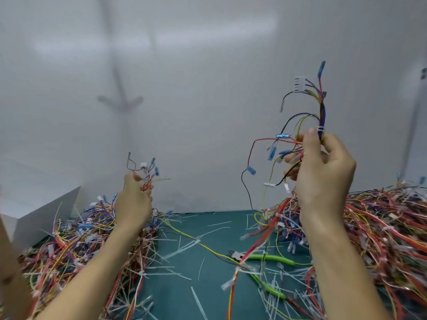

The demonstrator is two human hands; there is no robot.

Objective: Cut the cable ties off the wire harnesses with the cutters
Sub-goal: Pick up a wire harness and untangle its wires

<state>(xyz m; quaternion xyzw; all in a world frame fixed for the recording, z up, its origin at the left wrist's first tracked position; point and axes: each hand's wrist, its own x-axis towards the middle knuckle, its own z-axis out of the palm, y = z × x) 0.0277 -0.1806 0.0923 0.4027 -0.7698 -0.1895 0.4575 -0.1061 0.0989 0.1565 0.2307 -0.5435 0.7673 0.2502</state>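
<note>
Two hands are up, each gripping one harness. My right hand (at three o'clock in view) pinches a wire harness just below its one visible cable tie. The bundle's long axis stands upright, pointing to twelve. My left hand, at nine o'clock, clutches a smaller harness, ends up too. One pair of cutters lies on the green mat at five o'clock, nose toward nine, between two piles: left heap, right heap.

Plain white wall with soft light reflections, dark green table mat, white box at left
</note>
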